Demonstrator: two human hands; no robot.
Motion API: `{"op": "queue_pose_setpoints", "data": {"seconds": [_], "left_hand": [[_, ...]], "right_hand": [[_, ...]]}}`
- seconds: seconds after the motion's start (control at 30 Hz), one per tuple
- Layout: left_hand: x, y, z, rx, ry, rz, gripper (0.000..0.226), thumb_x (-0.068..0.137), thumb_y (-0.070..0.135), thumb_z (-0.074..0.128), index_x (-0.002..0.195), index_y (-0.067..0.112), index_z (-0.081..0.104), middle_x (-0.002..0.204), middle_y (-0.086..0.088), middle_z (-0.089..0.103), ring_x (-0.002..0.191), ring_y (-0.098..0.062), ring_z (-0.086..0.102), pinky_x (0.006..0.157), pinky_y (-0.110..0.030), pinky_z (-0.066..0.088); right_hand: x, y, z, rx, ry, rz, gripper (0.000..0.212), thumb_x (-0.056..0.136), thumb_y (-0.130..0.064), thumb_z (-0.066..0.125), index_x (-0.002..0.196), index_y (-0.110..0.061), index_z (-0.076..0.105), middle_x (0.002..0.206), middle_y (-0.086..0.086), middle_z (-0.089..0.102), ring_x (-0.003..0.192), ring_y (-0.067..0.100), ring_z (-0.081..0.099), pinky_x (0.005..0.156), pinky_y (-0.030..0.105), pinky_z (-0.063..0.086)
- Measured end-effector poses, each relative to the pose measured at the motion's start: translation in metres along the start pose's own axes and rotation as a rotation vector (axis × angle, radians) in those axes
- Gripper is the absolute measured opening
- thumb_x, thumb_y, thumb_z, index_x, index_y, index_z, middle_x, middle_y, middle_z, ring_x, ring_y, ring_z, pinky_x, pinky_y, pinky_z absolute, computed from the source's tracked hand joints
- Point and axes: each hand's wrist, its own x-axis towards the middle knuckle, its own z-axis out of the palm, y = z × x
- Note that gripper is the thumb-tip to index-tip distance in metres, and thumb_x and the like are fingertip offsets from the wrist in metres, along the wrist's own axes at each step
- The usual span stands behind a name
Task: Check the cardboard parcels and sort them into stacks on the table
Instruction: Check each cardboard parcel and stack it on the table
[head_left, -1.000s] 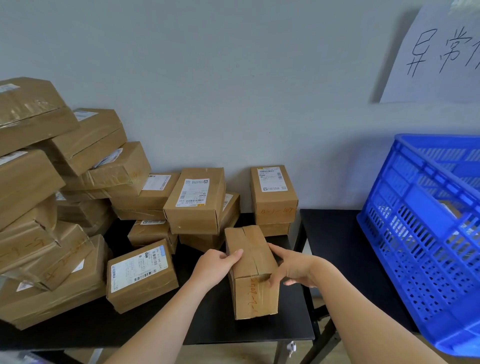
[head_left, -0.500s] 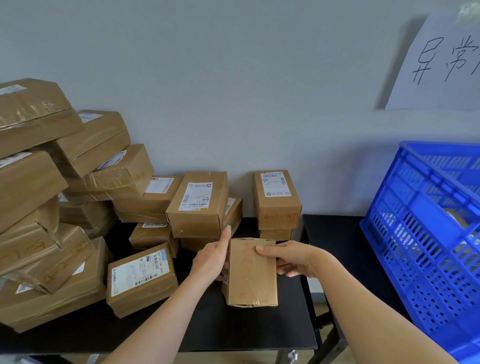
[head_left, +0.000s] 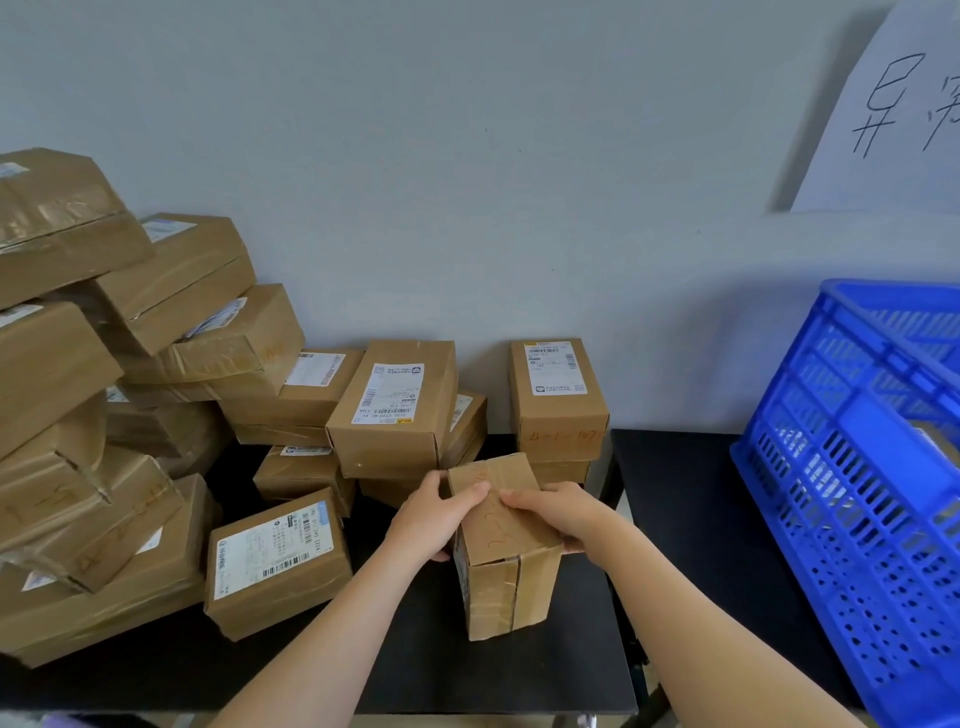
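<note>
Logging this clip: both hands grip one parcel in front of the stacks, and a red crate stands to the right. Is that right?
One detail is off: the crate is blue, not red, as the head view shows. The rest holds: the left hand and the right hand grip one parcel in front of the stacks, and the crate stands to the right.

I have one view to report, the head-worn camera. It stands above the near edge of the black table (head_left: 493, 675), facing forward and down across the table to the wall (head_left: 467, 182) behind it. It sits close to the table. The wide lens cuts the stacked parcels (head_left: 62, 364) at the table's left and the blue crate (head_left: 857, 467) at its right.
</note>
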Motion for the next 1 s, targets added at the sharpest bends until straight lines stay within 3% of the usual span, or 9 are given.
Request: {"op": "queue_pose_setpoints", "data": {"seconds": [0.1, 0.2, 0.37, 0.6, 0.77, 1.0], "left_hand": [[0.007, 0.0, -0.001, -0.044, 0.012, 0.096, 0.041, 0.08, 0.052, 0.067, 0.114, 0.033, 0.053, 0.121, 0.003, 0.054, 0.104, -0.013, 0.055, 0.067, -0.026, 0.047], [0.01, 0.0, -0.001, -0.086, 0.022, 0.132, 0.023, 0.081, 0.042, 0.071, 0.098, 0.034, 0.058, 0.109, 0.005, 0.062, 0.095, -0.007, 0.059, 0.067, -0.021, 0.046], [0.011, 0.003, -0.002, -0.139, 0.015, 0.119, 0.021, 0.082, 0.032, 0.072, 0.098, 0.03, 0.058, 0.101, 0.006, 0.063, 0.092, -0.007, 0.059, 0.066, -0.02, 0.045], [0.012, 0.004, -0.005, -0.124, -0.011, 0.112, 0.022, 0.082, 0.033, 0.073, 0.096, 0.03, 0.056, 0.101, 0.008, 0.061, 0.092, -0.006, 0.056, 0.068, -0.021, 0.046], [0.015, 0.004, -0.007, -0.111, -0.026, 0.1, 0.024, 0.082, 0.032, 0.072, 0.099, 0.028, 0.056, 0.103, 0.006, 0.061, 0.094, -0.007, 0.056, 0.068, -0.022, 0.046], [0.018, 0.005, -0.007, -0.109, -0.007, 0.112, 0.026, 0.08, 0.03, 0.074, 0.1, 0.024, 0.058, 0.104, 0.003, 0.063, 0.095, -0.01, 0.059, 0.07, -0.023, 0.046]], "right_hand": [[0.002, -0.001, 0.0, 0.064, -0.008, 0.015, 0.035, 0.079, -0.046, 0.072, 0.101, -0.024, 0.057, 0.102, 0.001, 0.066, 0.095, 0.019, 0.064, 0.089, 0.036, 0.053], [0.003, 0.004, 0.003, 0.159, -0.01, -0.013, 0.032, 0.079, -0.04, 0.073, 0.101, -0.022, 0.059, 0.095, 0.0, 0.066, 0.087, 0.016, 0.065, 0.078, 0.032, 0.054], [0.006, 0.012, 0.011, 0.22, 0.02, -0.038, 0.041, 0.079, -0.04, 0.071, 0.112, -0.021, 0.058, 0.102, 0.002, 0.066, 0.093, 0.018, 0.064, 0.086, 0.035, 0.052], [0.004, 0.005, 0.005, 0.229, -0.022, 0.009, 0.028, 0.077, -0.039, 0.074, 0.093, -0.024, 0.057, 0.092, 0.001, 0.067, 0.083, 0.017, 0.065, 0.063, 0.031, 0.052], [0.004, 0.003, 0.006, 0.191, -0.007, 0.045, 0.029, 0.077, -0.04, 0.074, 0.094, -0.026, 0.054, 0.1, 0.003, 0.065, 0.091, 0.02, 0.063, 0.084, 0.038, 0.053], [0.004, 0.007, 0.012, 0.212, 0.05, 0.003, 0.033, 0.077, -0.04, 0.073, 0.101, -0.023, 0.06, 0.098, 0.001, 0.068, 0.09, 0.019, 0.065, 0.079, 0.035, 0.054]]}}
